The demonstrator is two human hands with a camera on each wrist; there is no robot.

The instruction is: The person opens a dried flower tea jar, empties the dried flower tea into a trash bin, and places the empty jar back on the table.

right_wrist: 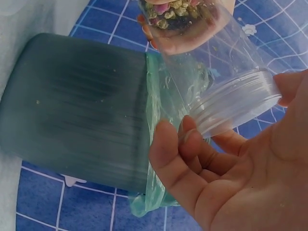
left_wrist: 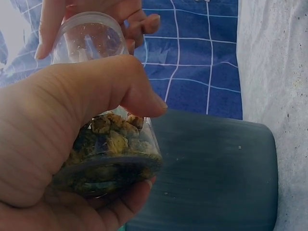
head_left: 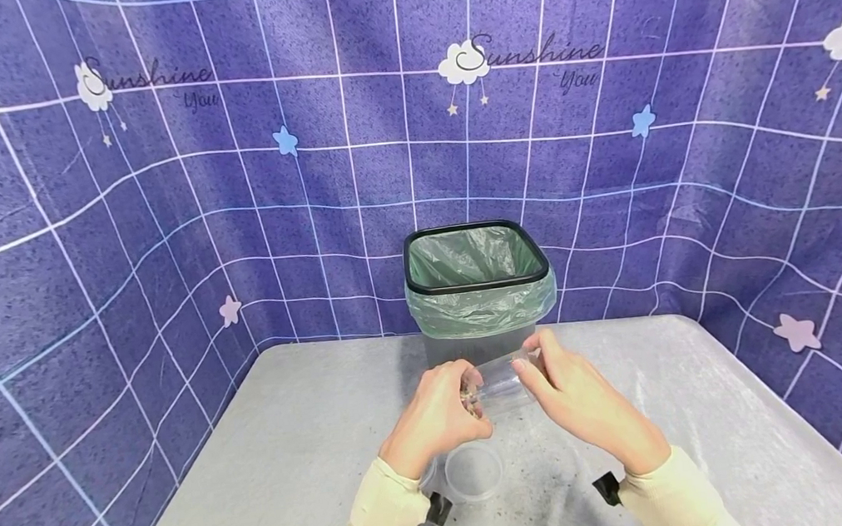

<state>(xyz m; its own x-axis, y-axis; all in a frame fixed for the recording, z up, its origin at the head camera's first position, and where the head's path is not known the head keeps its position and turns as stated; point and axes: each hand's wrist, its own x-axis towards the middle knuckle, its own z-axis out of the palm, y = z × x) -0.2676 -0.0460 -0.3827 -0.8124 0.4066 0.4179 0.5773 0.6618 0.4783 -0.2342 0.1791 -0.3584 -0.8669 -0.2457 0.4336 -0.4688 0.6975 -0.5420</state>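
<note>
Grey tbl: LH, RH grip jar.

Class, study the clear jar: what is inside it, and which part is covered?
The clear jar holds what look like dried flower buds, yellowish and pink, gathered at one end. The left hand wraps that end, hiding some from view.
</note>
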